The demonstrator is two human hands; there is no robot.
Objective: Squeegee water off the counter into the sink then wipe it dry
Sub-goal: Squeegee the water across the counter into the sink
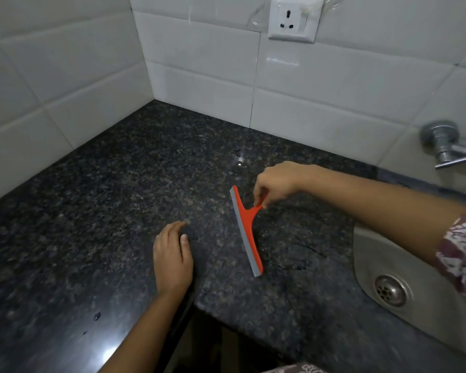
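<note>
The right hand's fingers (261,196) pinched the squeegee (246,231) handle; the left hand (172,261) lay flat, fingers together. Water still glistened left of the sink (374,251); wiping seemingly remained.

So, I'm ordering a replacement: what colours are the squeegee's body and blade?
Orange body with a grey blade strip: the squeegee, seen in the head view.

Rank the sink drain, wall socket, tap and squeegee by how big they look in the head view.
1. squeegee, longest
2. wall socket and tap, too alike to rank; the tap is cut by the frame edge
3. sink drain, smallest
</note>
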